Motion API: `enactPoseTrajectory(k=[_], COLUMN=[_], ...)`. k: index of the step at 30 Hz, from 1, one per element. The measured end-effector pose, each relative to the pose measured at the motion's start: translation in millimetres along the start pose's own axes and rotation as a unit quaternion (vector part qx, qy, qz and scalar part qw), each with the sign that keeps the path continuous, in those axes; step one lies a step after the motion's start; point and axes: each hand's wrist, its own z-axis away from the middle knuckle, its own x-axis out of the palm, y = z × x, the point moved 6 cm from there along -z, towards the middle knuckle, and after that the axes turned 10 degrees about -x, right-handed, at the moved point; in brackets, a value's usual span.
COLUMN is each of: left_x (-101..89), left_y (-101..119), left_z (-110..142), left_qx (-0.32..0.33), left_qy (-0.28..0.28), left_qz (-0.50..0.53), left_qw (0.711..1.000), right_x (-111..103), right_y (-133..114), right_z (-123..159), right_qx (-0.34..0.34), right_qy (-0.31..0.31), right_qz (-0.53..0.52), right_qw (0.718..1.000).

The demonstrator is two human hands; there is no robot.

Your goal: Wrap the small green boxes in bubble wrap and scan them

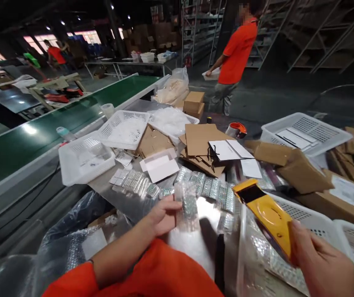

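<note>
My left hand point(165, 215) pinches a clear plastic packet point(189, 208) by its left edge, thumb on top. Small greenish, shiny contents show through it. In my right hand point(324, 262) is a glossy yellow pouch-like thing point(266, 214) with a black panel near its far end; I cannot make out its exact kind. It is gripped at its near end and tilts over a white basket point(243, 247) of clear packets. Just beyond my left hand, a row of similar packets point(209, 187) lies across the metal table point(179, 245).
White baskets point(86, 175) and an open white box point(162, 165) stand further back, near flat brown cardboard point(200, 136) and white paper bags point(229, 149). A tape dispenser point(238, 128) lies behind. Left runs a green conveyor point(40, 123). A person in orange point(238, 49) stands beyond, holding a white tray.
</note>
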Motion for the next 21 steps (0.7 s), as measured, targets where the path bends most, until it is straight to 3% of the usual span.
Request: enactPoseTrajectory(k=[3, 7, 9, 11, 15, 18, 21], left_x=[-8.1, -10.3, -13.2, -17.3, -22.2, -26.0, -26.2], left_y=[-24, -48, -56, -59, -70, -81, -91], left_z=[-9, -8, -8, -9, -9, -8, -8], left_qx=[-0.074, -0.121, -0.140, -0.145, -0.147, -0.131, -0.092], left_qy=[0.053, 0.140, 0.183, 0.212, 0.207, 0.217, 0.214], left_qz=[0.032, 0.021, 0.015, 0.006, -0.023, -0.050, -0.084], left_qw=[0.995, 0.983, 0.973, 0.967, 0.967, 0.966, 0.969], right_x=[-2, 6, 2, -15, -71, -106, -129], right_y=[26, 68, 88, 109, 161, 203, 229], right_z=[23, 67, 84, 97, 113, 114, 109], right_qx=[0.088, 0.236, 0.267, 0.265, 0.227, 0.197, 0.140], right_qy=[0.091, 0.161, 0.200, 0.253, 0.303, 0.258, 0.226], right_qz=[-0.092, -0.168, -0.212, -0.222, -0.103, 0.087, 0.222], right_qw=[0.988, 0.943, 0.918, 0.904, 0.920, 0.942, 0.938])
